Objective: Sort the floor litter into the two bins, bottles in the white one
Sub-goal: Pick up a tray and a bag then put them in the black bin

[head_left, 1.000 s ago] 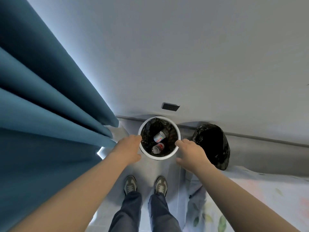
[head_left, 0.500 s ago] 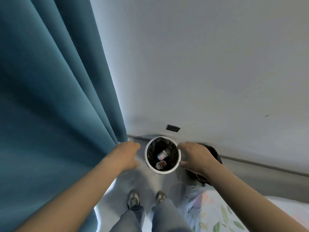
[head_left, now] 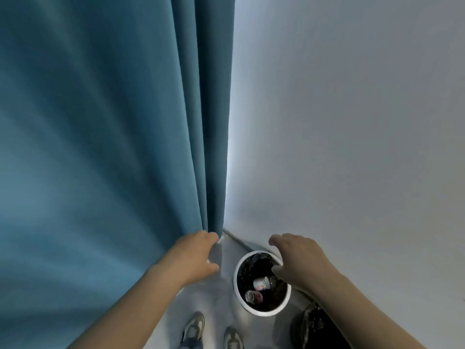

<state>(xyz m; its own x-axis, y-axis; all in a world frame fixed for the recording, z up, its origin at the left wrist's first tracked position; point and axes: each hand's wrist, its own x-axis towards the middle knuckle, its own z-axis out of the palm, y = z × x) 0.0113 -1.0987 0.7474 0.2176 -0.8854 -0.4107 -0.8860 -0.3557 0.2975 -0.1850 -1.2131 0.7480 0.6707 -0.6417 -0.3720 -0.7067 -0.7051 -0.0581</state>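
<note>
The white bin [head_left: 261, 309] is standing on the floor by the wall, just ahead of my shoes [head_left: 193, 329], with two bottles [head_left: 261, 283] lying inside on its black liner. I am holding my right hand [head_left: 299, 263] over its far right rim, fingers loosely spread and curled, gripping nothing. My left hand [head_left: 196, 255] is hanging empty to the left, fingers relaxed, beside the blue curtain [head_left: 113, 147]. The black bin [head_left: 312, 328] is sitting near right, partly behind my arm. I judge the risk is my right hand knocking the light bin's rim and tipping it, spilling the bottles.
</note>
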